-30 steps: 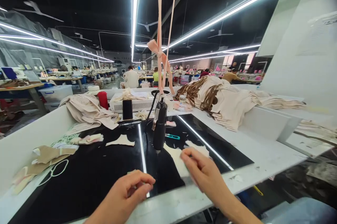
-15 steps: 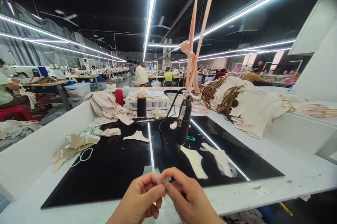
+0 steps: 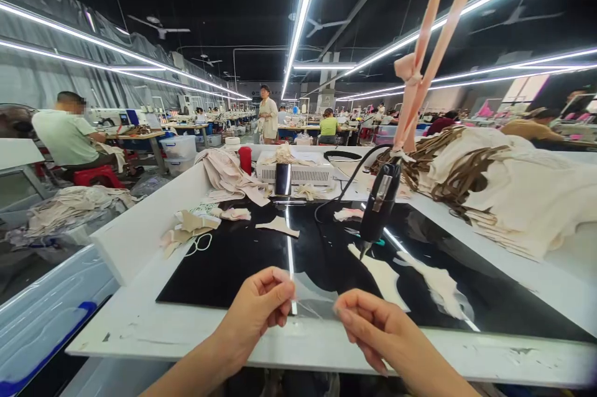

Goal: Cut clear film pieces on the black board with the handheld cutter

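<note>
Above the white surface (image 3: pixel 196 338), I pinch clear film (image 3: pixel 313 288) in the left hand's (image 3: pixel 262 305) closed grip; whether the right hand's (image 3: pixel 377 325) curled grip holds any, I can't tell.

A thin, see-through sheet (image 3: pixel 316 289), hazy white with a pointed right corner, spans the gap between two hands above the near edge of a black panel (image 3: pixel 209 272). Left fingers (image 3: pixel 283 290) pinch it; right-hand contact is unclear.

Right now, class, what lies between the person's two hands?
In the head view, a thin see-through sheet shows between the left hand and the right hand, with the black board behind it.
</note>
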Tool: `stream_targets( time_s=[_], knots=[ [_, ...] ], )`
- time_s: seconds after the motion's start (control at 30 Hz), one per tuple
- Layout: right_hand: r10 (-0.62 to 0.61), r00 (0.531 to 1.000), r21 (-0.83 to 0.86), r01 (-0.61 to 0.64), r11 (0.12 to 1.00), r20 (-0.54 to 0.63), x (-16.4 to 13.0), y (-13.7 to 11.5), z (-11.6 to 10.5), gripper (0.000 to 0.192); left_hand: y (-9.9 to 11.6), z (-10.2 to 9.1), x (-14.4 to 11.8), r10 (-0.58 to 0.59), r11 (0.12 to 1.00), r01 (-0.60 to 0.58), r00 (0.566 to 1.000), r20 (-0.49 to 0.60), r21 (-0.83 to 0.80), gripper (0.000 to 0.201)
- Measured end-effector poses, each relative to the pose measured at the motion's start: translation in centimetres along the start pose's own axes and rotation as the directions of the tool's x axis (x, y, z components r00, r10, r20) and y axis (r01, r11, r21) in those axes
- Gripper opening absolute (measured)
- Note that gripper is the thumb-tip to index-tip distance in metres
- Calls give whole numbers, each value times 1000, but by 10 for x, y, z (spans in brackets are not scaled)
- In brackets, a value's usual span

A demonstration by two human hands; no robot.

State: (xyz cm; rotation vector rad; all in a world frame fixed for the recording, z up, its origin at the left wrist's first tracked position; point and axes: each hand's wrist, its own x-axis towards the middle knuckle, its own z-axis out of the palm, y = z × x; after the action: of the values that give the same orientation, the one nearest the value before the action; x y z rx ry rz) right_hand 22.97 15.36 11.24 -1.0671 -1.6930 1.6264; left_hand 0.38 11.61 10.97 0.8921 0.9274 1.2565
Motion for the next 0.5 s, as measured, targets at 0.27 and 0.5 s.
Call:
stream_targets(
  time_s=[0.27,0.5],
  knots=[
    [135,991,27,-135,991,-3,2,0,0,60,1,-8,-2,-10,1000,11,999,-35,13,47],
    [188,980,98,-193,976,58,11,13,-3,67,-3,-10,2,-77,996,81,994,-82,41,60]
  ],
)
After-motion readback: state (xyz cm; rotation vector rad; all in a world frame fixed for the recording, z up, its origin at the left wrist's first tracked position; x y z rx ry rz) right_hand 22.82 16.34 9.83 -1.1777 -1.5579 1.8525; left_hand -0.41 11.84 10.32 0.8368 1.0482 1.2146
